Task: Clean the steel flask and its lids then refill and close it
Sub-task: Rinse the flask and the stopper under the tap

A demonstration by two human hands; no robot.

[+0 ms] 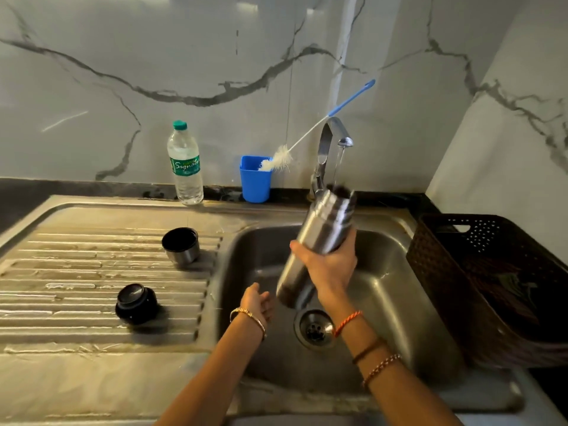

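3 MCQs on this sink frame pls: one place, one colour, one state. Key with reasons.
1. Where does the long-handled white-bristled bottle brush stand?
A in the blue plastic cup
B in the sink basin
C on the drainboard

2. What colour is the clear plastic water bottle's cap?
A red
B green
C white

3. The tap is:
A off
B running
C hidden

Key: 1 A, bristles sit in the cup. 2 B, cap is green. 3 B, water falls into the steel flask, gripped by the right hand.

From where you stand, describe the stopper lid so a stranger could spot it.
Start at the sink and look to the ribbed drainboard on its left. Two lids sit there; the stopper lid is the nearer, a squat black dome, unlike the steel cup lid behind it.
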